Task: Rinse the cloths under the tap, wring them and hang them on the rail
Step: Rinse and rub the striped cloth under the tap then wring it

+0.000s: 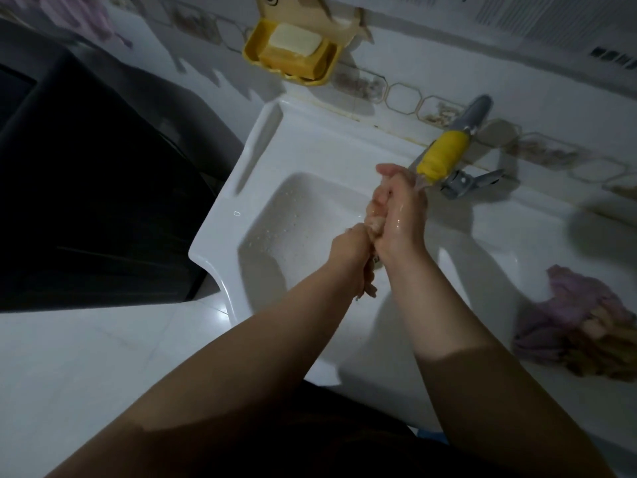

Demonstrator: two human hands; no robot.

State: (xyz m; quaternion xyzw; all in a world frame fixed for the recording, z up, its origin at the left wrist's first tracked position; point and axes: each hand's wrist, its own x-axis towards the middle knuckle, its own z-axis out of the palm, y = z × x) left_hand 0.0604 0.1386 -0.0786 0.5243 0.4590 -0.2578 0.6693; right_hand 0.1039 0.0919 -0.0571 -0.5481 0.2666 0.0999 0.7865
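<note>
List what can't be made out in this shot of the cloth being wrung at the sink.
- Cloth: head view, mostly hidden inside the left hand and right hand; its size and colour are unclear.
- Drain: covered by hands and forearms.
- Cloth pile: blurred, cut by the right edge; count unclear.
- Rail: not identifiable; a pinkish cloth at the top-left is blurred and cropped.
- Tap: its water stream is barely discernible.

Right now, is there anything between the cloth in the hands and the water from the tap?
Nothing visible. Both hands, left hand and right hand, grip the pale cloth over the sink, directly below the tap's yellow spout. Water already falls on the right hand's fingers.
</note>
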